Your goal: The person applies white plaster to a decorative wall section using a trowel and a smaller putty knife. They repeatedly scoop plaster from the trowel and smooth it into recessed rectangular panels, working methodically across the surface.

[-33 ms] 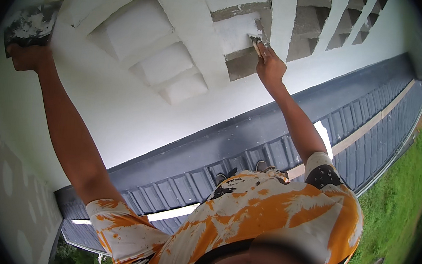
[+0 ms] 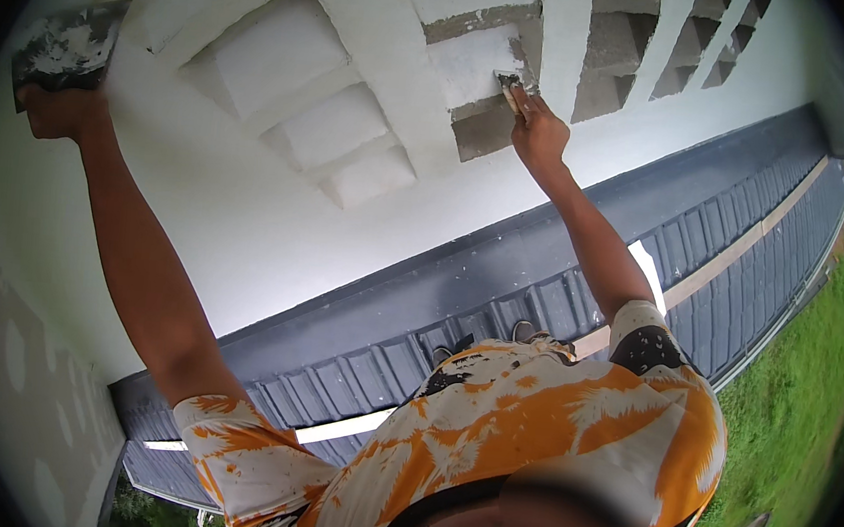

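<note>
My left hand (image 2: 66,114), raised at the far left, is closed on the lower edge of a flat dark putty board (image 2: 69,47) smeared with white putty. My right hand (image 2: 541,138) grips a putty knife (image 2: 509,86) by its handle. The knife's blade meets the lower right part of a white-coated recess face (image 2: 474,65) in the wall. Bare grey cement (image 2: 486,131) shows just below that face, and more grey runs along its top and right edges.
Smooth white recesses (image 2: 339,126) lie between my hands; grey ones (image 2: 617,45) continue to the right. Below the wall runs dark metal flashing (image 2: 411,278), then ribbed roofing (image 2: 351,383) with a wooden batten (image 2: 745,242). My shoes (image 2: 525,330) stand there. Grass (image 2: 780,415) lies beyond the roof edge.
The putty knife and my right hand have shifted very slightly left. My left hand and the board have moved a touch to the right.
</note>
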